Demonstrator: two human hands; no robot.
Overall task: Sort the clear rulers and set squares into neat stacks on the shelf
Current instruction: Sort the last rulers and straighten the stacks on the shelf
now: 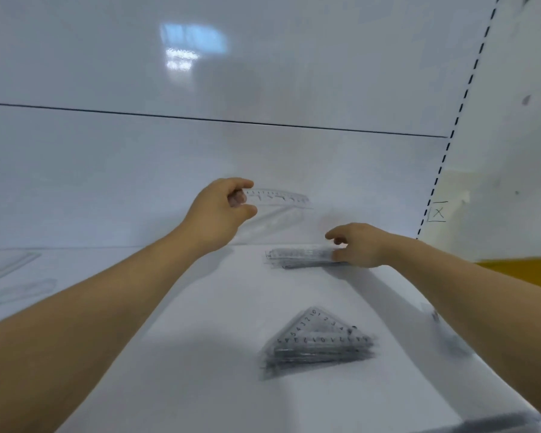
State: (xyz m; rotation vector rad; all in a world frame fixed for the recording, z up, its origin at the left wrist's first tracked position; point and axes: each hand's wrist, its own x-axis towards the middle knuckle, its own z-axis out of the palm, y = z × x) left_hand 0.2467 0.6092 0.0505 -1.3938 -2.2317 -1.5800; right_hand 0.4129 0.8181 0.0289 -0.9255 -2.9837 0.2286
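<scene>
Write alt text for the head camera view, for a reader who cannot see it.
A person's left hand pinches one clear ruler above a white shelf, while the right hand grips the end of a ruler stack lying on it. A stack of clear set squares sits nearer the camera.

Nearer than the right hand's fingers (331, 235), the top set square (320, 337) shows digits 5 4 3 2 1 0 1 2 3 4 over its apex. Right of those fingers, a boxed hand-drawn X (438, 211) marks the side panel (497, 151). Scales on the ruler stack (300, 256) they pinch and the ruler (278, 197) in the left fingers (242, 184) are unreadable.
</scene>
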